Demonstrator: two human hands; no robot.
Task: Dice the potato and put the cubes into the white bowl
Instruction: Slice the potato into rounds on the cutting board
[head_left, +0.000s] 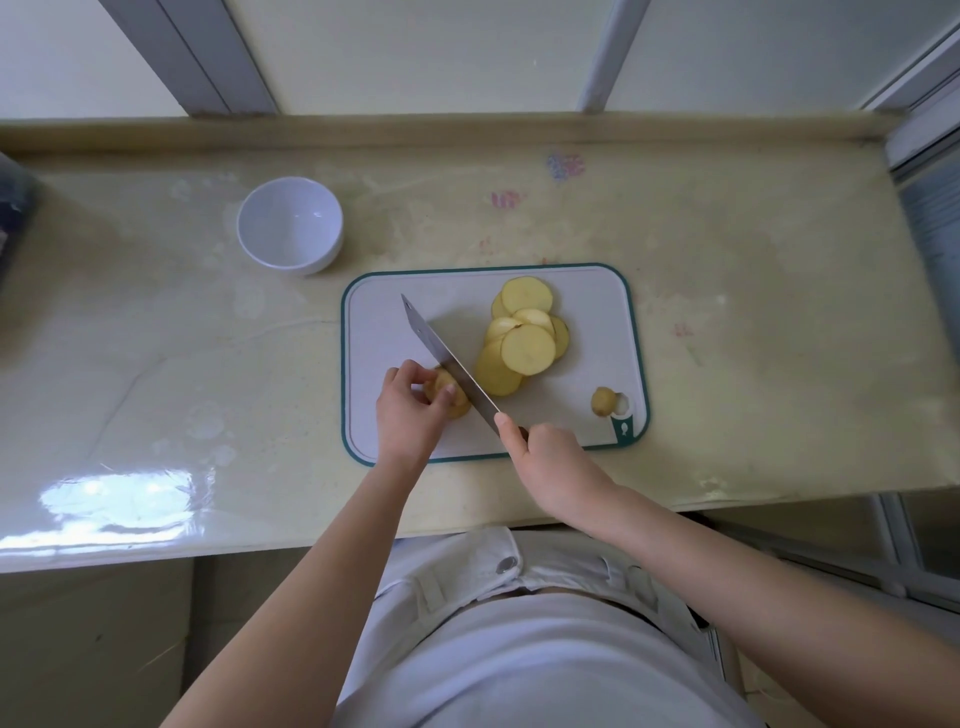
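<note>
The left hand (410, 410) is curling its fingers round a potato chunk (460, 408), pinning it to the cutting board (384, 322) near its front left. The right hand (545, 457) is gripping the knife (447, 364) by the handle, with the forefinger stretching onto the blade. The blade is running diagonally away to the left, lying against the chunk's right side. Just right of the blade, round potato slices (524, 343) are lying overlapped mid-board. A small end piece (602, 401) is sitting near the front right corner. The white bowl (289, 226) is standing on the tabletop (156, 338) beyond the board's rear left corner, apart from it.
</note>
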